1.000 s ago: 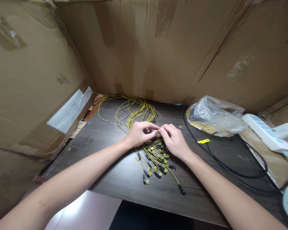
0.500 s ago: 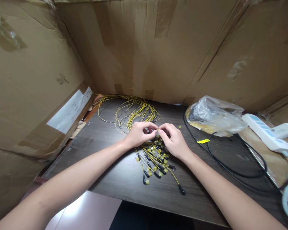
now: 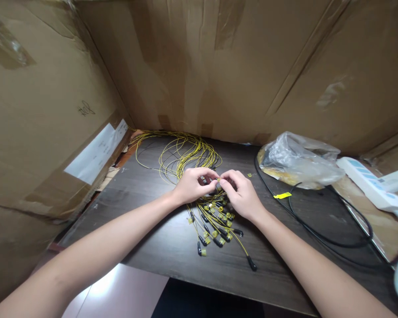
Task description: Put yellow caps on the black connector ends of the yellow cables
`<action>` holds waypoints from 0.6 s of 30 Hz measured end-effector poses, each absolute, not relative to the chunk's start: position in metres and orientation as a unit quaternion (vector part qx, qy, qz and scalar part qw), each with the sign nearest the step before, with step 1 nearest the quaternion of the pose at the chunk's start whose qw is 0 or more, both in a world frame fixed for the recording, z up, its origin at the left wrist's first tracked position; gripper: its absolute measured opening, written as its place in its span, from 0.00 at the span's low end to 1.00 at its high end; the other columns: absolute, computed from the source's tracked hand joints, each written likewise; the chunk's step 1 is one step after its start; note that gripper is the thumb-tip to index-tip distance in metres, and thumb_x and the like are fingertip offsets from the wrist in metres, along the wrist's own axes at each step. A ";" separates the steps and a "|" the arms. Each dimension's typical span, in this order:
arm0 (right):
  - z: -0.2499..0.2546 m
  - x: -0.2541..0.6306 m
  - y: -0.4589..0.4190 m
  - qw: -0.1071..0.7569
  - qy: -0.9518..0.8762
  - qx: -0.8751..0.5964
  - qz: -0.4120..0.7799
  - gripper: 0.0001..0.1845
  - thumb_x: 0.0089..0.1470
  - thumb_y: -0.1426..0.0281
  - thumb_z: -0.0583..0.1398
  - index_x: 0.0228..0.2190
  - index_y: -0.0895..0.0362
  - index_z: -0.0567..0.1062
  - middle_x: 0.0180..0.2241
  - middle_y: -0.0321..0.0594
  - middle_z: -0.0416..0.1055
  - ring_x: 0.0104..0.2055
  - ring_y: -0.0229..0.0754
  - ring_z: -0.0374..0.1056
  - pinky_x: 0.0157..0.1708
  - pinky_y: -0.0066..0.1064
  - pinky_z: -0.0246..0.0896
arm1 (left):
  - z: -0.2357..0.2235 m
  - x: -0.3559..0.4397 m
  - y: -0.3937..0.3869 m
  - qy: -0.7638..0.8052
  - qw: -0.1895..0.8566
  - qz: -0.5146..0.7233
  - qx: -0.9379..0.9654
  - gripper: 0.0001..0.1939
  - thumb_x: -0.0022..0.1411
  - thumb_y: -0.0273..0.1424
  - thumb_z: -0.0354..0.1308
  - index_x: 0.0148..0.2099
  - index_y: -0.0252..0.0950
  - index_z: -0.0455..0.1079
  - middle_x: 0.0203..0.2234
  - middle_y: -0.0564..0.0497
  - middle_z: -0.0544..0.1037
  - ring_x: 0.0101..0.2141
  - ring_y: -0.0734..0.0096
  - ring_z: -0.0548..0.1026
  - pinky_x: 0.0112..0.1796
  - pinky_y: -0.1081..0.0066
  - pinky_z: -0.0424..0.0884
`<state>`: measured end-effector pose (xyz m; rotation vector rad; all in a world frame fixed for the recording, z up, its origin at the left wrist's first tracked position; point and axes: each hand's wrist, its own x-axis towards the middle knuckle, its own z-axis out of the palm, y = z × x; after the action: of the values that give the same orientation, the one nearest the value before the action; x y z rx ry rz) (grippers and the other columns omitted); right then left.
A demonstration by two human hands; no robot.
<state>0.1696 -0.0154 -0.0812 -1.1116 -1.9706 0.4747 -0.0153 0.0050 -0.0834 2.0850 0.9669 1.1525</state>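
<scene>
A bundle of thin yellow cables [image 3: 182,154] lies coiled on the dark wooden table [image 3: 146,238], its black connector ends with small yellow caps [image 3: 215,225] fanned out toward me. My left hand [image 3: 194,185] and my right hand [image 3: 240,194] meet above those ends, fingertips pinched together on one cable end with a small yellow cap [image 3: 218,179]. Both hands are closed in a pinch. The part held between the fingertips is mostly hidden.
Cardboard walls [image 3: 219,66] enclose the table at the back and left. A crumpled clear plastic bag [image 3: 298,159] lies at the right, with a black cable [image 3: 318,229] looping beside it, a yellow tag [image 3: 281,195], and a white power strip [image 3: 371,183] at the far right.
Nothing but tiny finger shifts; both hands stay pinched on the same cable end in the same place.
</scene>
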 end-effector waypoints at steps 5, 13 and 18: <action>-0.082 0.170 -0.015 0.401 -0.778 -0.446 0.186 0.09 0.60 0.67 0.56 0.28 0.54 0.70 0.28 0.39 0.70 0.33 0.44 0.64 0.34 0.35 0.57 | -0.082 -0.016 0.005 0.350 0.281 0.431 0.783 0.08 0.59 0.28 0.62 0.40 0.32 0.79 0.30 0.49 0.81 0.28 0.76 0.76 0.26 0.79 0.70; -0.083 0.169 -0.013 0.377 -0.786 -0.449 0.195 0.22 0.68 0.61 0.49 0.23 0.53 0.64 0.23 0.38 0.67 0.31 0.44 0.61 0.33 0.35 0.55 | -0.083 -0.017 0.005 0.348 0.276 0.424 0.789 0.09 0.60 0.27 0.60 0.42 0.33 0.79 0.31 0.49 0.82 0.29 0.75 0.77 0.27 0.79 0.71; -0.082 0.168 -0.014 0.373 -0.788 -0.449 0.195 0.22 0.68 0.61 0.48 0.22 0.53 0.64 0.22 0.38 0.66 0.30 0.44 0.61 0.33 0.36 0.55 | -0.085 -0.018 0.005 0.348 0.281 0.422 0.788 0.08 0.59 0.26 0.60 0.41 0.33 0.79 0.31 0.49 0.82 0.29 0.75 0.77 0.27 0.79 0.72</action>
<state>0.1680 -0.0138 -0.0820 -1.1498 -2.0191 0.4986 -0.0177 0.0052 -0.0849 2.1117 0.9325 1.1316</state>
